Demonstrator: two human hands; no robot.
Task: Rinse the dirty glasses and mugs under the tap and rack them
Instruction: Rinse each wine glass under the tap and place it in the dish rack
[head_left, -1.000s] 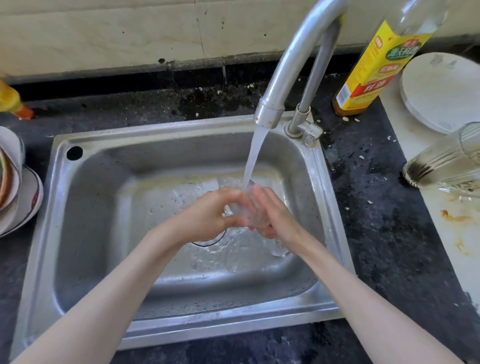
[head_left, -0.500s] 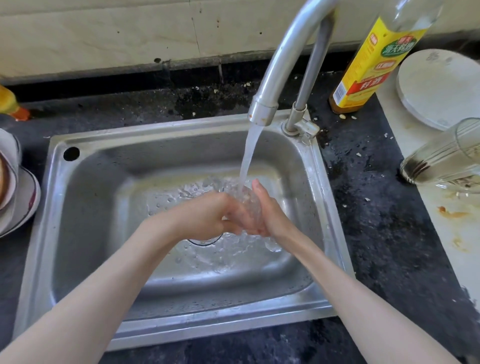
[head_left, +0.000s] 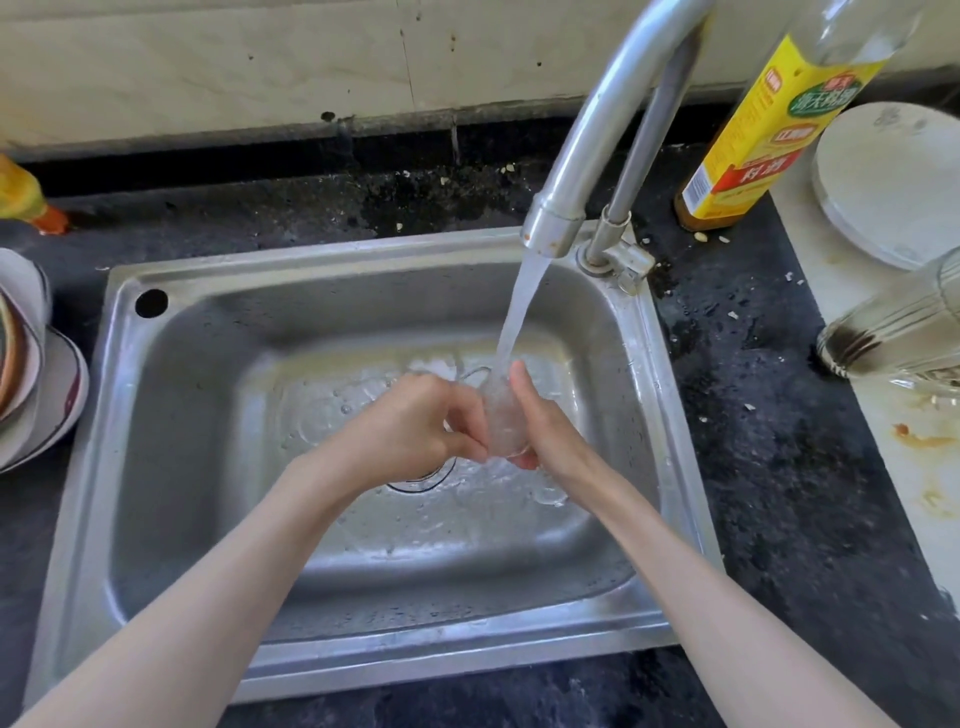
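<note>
While water runs from the tap (head_left: 597, 156) into the steel sink (head_left: 171, 374), both hands meet over the drain with a small clear glass (head_left: 503, 415) between them, right under the stream. The right hand (head_left: 550, 431) wraps its fingers round the glass's far side; the left hand (head_left: 410, 431) has its fingers curled against the near side, thumb tucked below. Wet and smooth, the glass is likely slippery, light and brittle, so a grip round the wall with a finger under the base looks safest. Another glass (head_left: 898, 327) lies on the counter, well to the right.
</note>
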